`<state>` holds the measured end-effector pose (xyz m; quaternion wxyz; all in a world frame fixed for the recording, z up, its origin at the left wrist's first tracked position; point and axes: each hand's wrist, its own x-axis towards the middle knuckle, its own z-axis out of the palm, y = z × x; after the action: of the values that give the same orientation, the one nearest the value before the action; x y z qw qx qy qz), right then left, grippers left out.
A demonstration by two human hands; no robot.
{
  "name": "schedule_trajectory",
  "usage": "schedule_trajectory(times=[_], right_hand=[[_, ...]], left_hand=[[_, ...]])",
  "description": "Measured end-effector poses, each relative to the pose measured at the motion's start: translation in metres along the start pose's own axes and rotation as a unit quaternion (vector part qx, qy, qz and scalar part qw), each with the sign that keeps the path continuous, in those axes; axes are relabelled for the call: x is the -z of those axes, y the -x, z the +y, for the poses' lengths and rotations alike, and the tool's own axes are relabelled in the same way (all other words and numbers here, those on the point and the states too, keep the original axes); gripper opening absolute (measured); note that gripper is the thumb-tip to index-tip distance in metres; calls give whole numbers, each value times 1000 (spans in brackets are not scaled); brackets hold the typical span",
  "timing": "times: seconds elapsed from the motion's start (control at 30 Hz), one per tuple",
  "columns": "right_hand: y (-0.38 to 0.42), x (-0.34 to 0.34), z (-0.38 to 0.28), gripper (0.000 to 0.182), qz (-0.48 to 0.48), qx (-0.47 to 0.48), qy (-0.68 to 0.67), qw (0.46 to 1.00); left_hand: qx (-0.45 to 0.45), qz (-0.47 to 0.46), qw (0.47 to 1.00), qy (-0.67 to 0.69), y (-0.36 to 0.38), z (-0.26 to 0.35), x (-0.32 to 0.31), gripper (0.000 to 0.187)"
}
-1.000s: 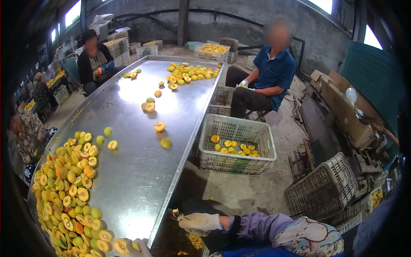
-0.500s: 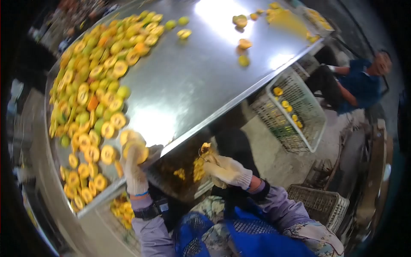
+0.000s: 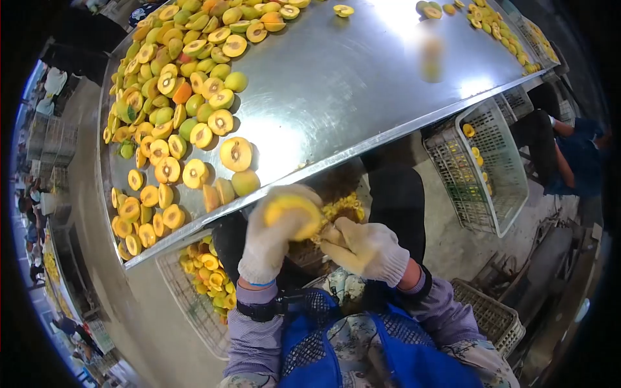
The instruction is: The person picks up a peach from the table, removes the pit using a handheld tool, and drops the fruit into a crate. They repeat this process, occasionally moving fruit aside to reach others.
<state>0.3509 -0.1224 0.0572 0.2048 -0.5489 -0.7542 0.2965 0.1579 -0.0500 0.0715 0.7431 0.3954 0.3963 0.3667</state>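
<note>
My left hand (image 3: 262, 242), in a pale knitted glove, is closed around a yellow peach half (image 3: 299, 212), blurred by motion, just off the table's front edge. My right hand (image 3: 369, 251), gloved too, is closed close beside it, its fingertips near the peach half. What the right hand grips is hidden by its fingers. Below both hands, yellow scraps of fruit (image 3: 346, 205) lie in a dark container. On the metal table (image 3: 323, 97), a heap of halved peaches (image 3: 174, 84) spreads over the left side, many with the stone showing.
A crate of peach halves (image 3: 210, 275) stands below the table at left. To the right is a pale plastic crate (image 3: 475, 174) with several yellow pieces, and behind it a seated person (image 3: 576, 152). Another crate (image 3: 488, 317) sits at lower right.
My left hand has moved from the table's fruit toward my right hand, carrying a peach half. A wire-like loop with fruit at my right hand is no longer visible. The view has shifted.
</note>
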Motion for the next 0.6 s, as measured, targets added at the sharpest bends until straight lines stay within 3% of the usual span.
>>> schedule_trajectory(times=[0.03,0.07,0.1,0.13,0.23,0.27,0.3,0.33,0.43,0.53,0.6], right_hand=[[1,2,-3,36,-2,0,-4,1000],[1,9,-8,35,0,-33,-41,999],[1,13,-10,36,1,-66,-76,995],[1,13,-9,36,1,-65,-77,995],[0,13,-11,36,2,-35,-107,994],[-1,14,-14,35,-29,-97,-229,968],[-2,15,-18,35,-60,-158,-346,923],[-4,21,-24,35,-65,-155,-348,922],[-6,30,-35,35,-118,-235,-400,878],[-2,26,-36,35,-90,-183,-339,918],[-4,26,-40,33,-78,-186,-318,926]], left_hand=[[-45,48,995,79,1,-8,8,33],[-42,197,977,64,1,-7,4,32],[-31,204,976,-69,3,-4,8,32],[-20,206,957,-201,4,-2,12,33],[-83,135,971,-179,13,-14,19,35],[-81,140,970,-182,16,-10,15,35],[-37,109,993,-11,18,-4,7,38],[6,74,984,161,20,-2,1,41],[-16,53,987,153,17,-17,-2,47],[-43,18,984,173,15,-19,-7,60],[-15,89,976,198,16,-11,-20,56]])
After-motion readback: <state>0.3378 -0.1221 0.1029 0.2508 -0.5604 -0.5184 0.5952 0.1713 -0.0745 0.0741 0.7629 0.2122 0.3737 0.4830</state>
